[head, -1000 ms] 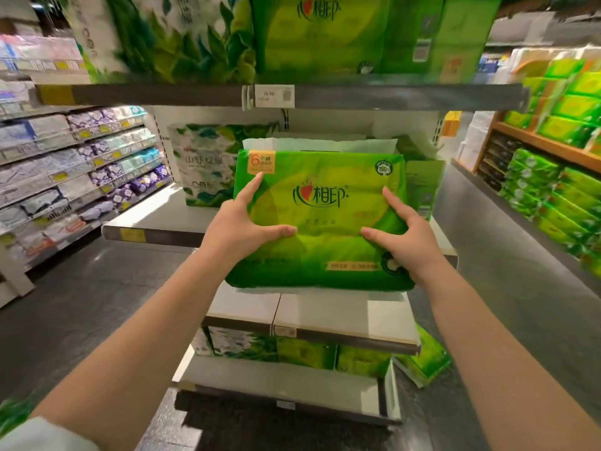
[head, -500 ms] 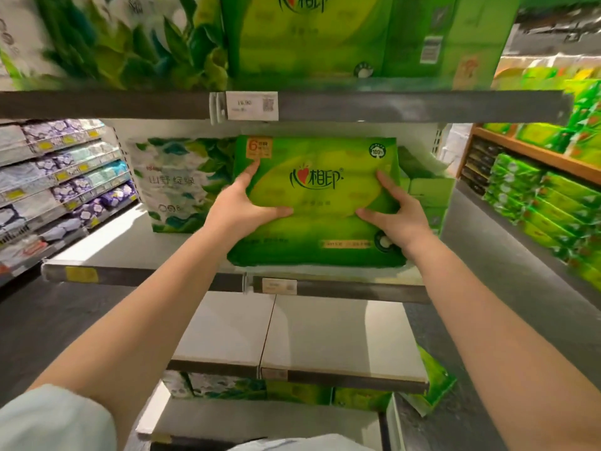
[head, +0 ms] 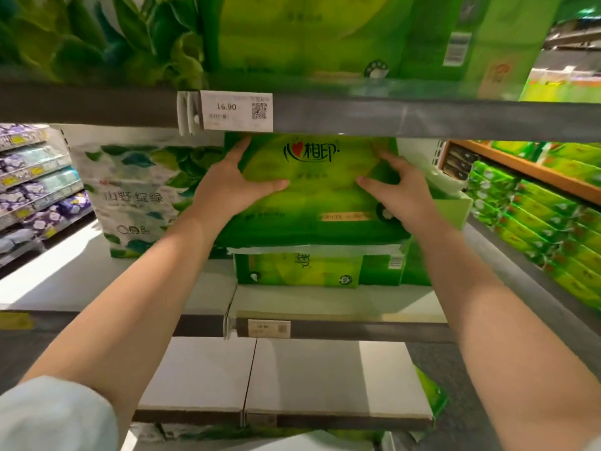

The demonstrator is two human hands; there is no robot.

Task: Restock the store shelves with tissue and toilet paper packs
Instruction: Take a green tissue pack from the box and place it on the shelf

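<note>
Moved deeper onto the grey-edged middle shelf [head: 341, 328], our glossy green plastic-wrapped tissue pack [head: 312, 190], red heart logo, sits atop a matching green pack [head: 299, 268], left hand [head: 227, 187] and right hand [head: 400, 190] clasping its sides.

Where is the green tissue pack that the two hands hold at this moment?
In the head view, the green tissue pack is at centre, under the price tag, on another green pack, right of the leaf-print pack.

Shop aisle, tiered shelves [head: 357, 328] of packaged tissue, price tag [head: 236, 110] with QR code on shelf edge
</note>
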